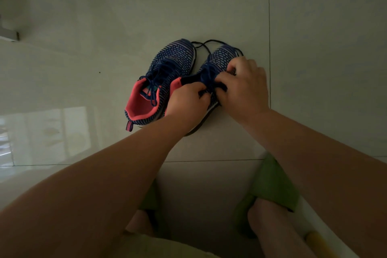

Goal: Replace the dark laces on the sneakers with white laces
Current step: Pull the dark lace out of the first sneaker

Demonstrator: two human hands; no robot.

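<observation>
**Two hands working at the right sneaker's lacing**

Two blue knit sneakers are sitting side by side on the pale tiled floor (pixel 209 6), toes pointing away. The left sneaker (pixel 165 69), with its coral lining, is lying untouched, its dark lace (pixel 156 81) threaded. The left hand (pixel 186 102) is pinching the lacing of the right sneaker (pixel 219 58) with curled fingers; the right hand (pixel 243 86) is gripping the same lacing from the other side, fingers bent tight. A black lace (pixel 206 45) is looping loose on the tiles beyond the toes. Green slippers (pixel 272 184) are showing below.
</observation>
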